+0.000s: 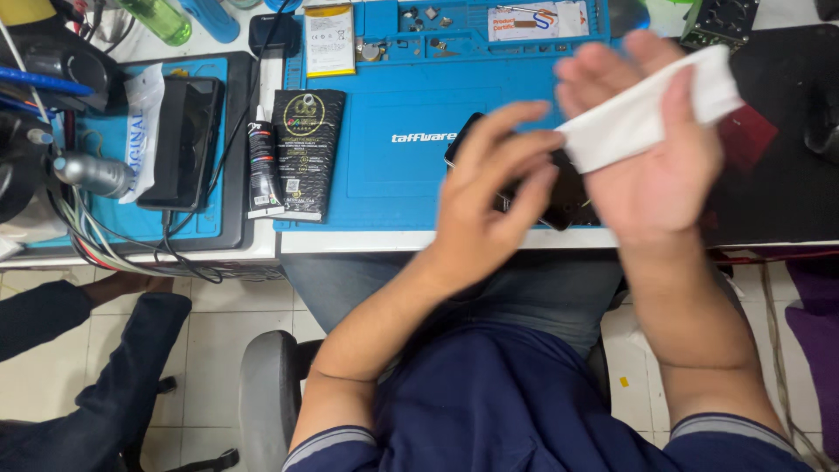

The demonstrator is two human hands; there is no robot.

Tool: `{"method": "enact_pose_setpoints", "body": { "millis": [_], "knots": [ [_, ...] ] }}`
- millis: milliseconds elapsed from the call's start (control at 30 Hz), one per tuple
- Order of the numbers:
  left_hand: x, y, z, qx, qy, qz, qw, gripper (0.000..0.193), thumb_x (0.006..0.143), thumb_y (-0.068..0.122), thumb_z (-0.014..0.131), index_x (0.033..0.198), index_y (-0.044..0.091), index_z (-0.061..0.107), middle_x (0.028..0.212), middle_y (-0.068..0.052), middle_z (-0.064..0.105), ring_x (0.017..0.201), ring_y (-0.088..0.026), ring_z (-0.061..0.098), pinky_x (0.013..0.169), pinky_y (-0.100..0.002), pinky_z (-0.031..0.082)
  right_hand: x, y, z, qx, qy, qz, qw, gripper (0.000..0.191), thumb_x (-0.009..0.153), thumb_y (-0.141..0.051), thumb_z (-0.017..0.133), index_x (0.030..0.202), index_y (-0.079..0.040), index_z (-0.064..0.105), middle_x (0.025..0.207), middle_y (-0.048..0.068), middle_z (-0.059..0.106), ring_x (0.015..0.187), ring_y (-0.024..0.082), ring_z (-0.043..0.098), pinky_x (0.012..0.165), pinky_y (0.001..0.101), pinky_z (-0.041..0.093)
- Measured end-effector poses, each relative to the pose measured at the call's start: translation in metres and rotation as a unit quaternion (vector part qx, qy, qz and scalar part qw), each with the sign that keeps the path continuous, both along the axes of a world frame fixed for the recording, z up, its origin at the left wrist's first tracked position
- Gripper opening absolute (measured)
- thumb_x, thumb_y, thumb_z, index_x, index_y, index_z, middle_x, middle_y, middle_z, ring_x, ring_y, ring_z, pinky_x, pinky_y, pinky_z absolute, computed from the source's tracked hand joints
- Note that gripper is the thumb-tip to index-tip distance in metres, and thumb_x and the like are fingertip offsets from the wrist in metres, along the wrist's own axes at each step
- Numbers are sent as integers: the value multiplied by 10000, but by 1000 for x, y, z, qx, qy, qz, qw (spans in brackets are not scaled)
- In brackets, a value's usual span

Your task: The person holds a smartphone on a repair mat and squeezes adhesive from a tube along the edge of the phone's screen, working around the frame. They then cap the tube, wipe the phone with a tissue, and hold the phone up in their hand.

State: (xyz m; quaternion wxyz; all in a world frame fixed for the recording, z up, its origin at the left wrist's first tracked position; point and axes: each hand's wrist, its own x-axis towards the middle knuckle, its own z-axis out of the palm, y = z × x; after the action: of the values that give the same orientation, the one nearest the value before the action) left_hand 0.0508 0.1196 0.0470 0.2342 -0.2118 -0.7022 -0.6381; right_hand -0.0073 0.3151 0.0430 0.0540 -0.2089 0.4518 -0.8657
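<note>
Left hand point(494, 188) mid-frame is gripping a dark phone point(559, 188) over the blue mat point(393, 175). Right hand point(651, 153) just beside it pinches a white cloth point(642, 109), upper right. Black packet point(306, 149) and glue tube point(260, 166) further left on the desk point(419, 240).

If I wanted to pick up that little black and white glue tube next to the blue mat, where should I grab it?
Probably around the middle of the glue tube, with fingers on its two long sides, coming straight down from above. It lies flat on the desk, long and narrow, nozzle pointing away. The black packet lies close on its right, so a pinch from above likely fits best.
</note>
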Motion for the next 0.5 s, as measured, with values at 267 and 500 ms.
{"method": "enact_pose_setpoints", "body": {
  "millis": [267, 500],
  "knots": [
    [-22, -101, -30, 124, -182, 68, 973, 176, 1029, 41, 641, 1182, -32, 690, 968, -90, 750, 829, -132, 746, 758, -266, 616, 18, 85, -23, 210, -164, 5, 964, 515, 1149, -290, 399, 1474, 104, 461, 1421, 352, 562, 879, 289, 652, 873, 507, 550],
    [-29, -91, -51, -32, -171, 175, 969, 133, 1078, 100, 632, 1031, -10, 690, 722, -71, 651, 603, -123, 601, 553, -282, 486, 54, 83, -49, 177, -223, 9, 959, 544, 1120, -271, 406, 1476, 140, 428, 1577, 369, 444, 895, 286, 678, 883, 511, 553]
  ]
}}
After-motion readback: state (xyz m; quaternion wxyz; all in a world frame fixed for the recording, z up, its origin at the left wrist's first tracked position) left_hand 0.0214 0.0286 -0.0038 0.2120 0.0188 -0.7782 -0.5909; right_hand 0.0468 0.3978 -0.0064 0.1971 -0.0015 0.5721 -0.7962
